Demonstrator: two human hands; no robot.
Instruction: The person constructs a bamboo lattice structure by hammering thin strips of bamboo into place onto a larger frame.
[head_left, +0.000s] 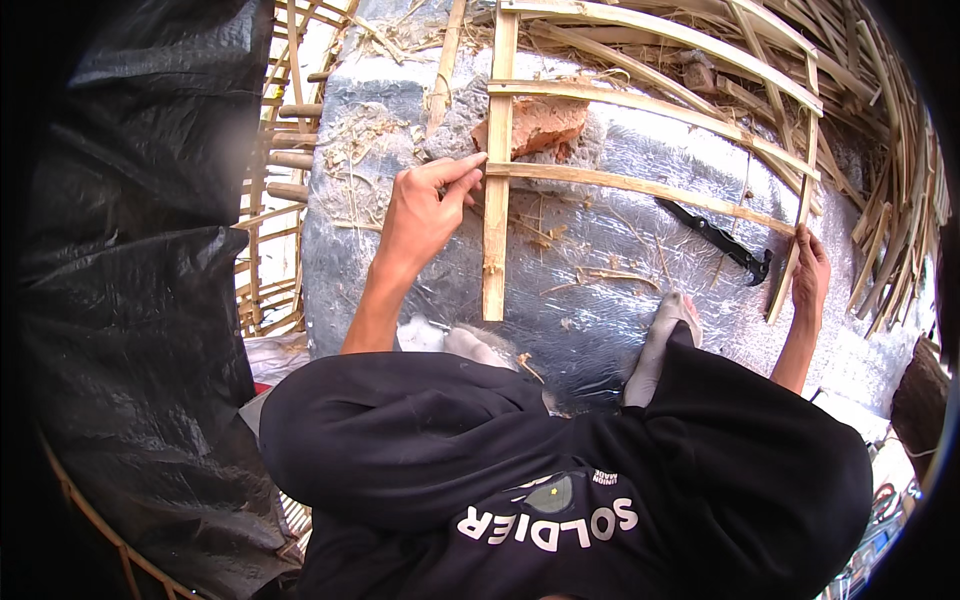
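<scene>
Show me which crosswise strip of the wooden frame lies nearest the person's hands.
The lowest crosswise strip: its left end is beside the left hand, its right end just above the right hand. The other crosswise strips sit farther up.

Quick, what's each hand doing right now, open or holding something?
Left hand: fingers nearly closed at the left wooden strip; firm grip can't be told.
Right hand: closed, holding the right wooden strip.
</scene>
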